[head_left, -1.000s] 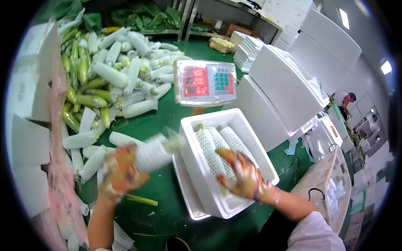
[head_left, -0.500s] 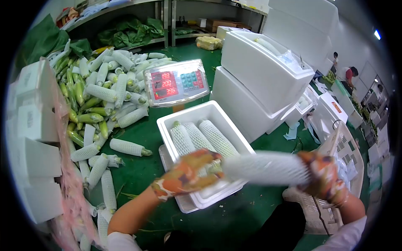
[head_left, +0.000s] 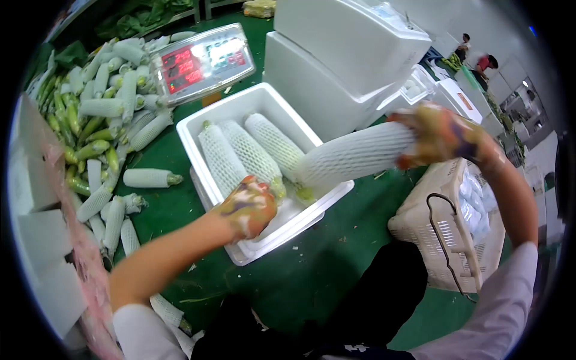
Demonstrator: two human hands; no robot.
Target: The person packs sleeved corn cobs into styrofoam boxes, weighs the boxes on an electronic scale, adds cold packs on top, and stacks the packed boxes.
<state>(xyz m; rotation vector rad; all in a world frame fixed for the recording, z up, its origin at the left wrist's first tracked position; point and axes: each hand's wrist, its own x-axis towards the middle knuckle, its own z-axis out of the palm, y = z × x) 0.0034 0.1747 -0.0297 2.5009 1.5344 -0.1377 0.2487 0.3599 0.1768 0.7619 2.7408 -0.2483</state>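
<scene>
Gripped at its right end by my right hand (head_left: 441,135), a green vegetable in a white foam net (head_left: 354,155) slants over the right edge of a white foam box (head_left: 273,96). My left hand (head_left: 249,207), in a patterned glove, has its fingers curled at the near end of the netted vegetables in the box; what it grips there, if anything, is hidden. Three netted vegetables (head_left: 249,150) lie side by side inside. The box rests on a scale, whose display (head_left: 201,63) with red digits stands behind it.
A pile of netted and bare green vegetables (head_left: 114,108) covers the floor at left. Stacked foam boxes (head_left: 324,78) stand behind on the right. A beige basket (head_left: 450,234) holding plastic bags is at right. Two people (head_left: 483,65) are far back.
The camera view has shifted, moving the box left and up in the picture. My right hand has raised the netted vegetable, whose left end is now over the box. My left hand's fingers have curled.
</scene>
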